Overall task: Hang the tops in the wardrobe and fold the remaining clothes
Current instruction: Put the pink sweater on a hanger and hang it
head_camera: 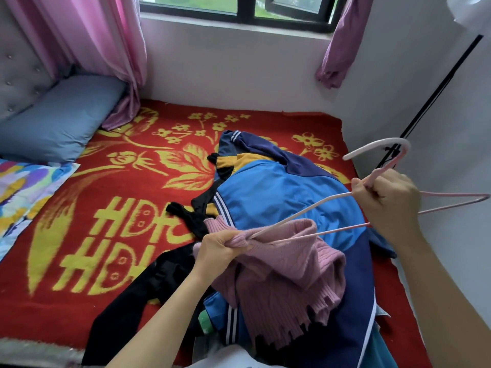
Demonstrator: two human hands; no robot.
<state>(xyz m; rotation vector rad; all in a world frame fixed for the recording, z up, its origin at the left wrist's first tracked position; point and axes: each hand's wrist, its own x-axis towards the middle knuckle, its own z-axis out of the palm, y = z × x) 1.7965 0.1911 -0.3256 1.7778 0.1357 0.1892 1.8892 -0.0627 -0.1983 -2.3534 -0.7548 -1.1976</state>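
The left hand (223, 243) pinches the sweater (287, 266) collar over 1 arm of the hanger (372, 145), near the bed's (132, 208) near right corner; the right hand (385, 200) grips the hanger. A hard push may stretch the knit.

I see a bed (21, 75) covered by a red blanket (127, 187) with yellow flowers. At its head lies a blue pillow (58, 120), with a bright patterned quilt (24, 187) just beside it at the left edge. Toward the right, clothes are heaped on the blanket: a blue jacket (279, 197), with black garments (138, 296) spilling out to its left.
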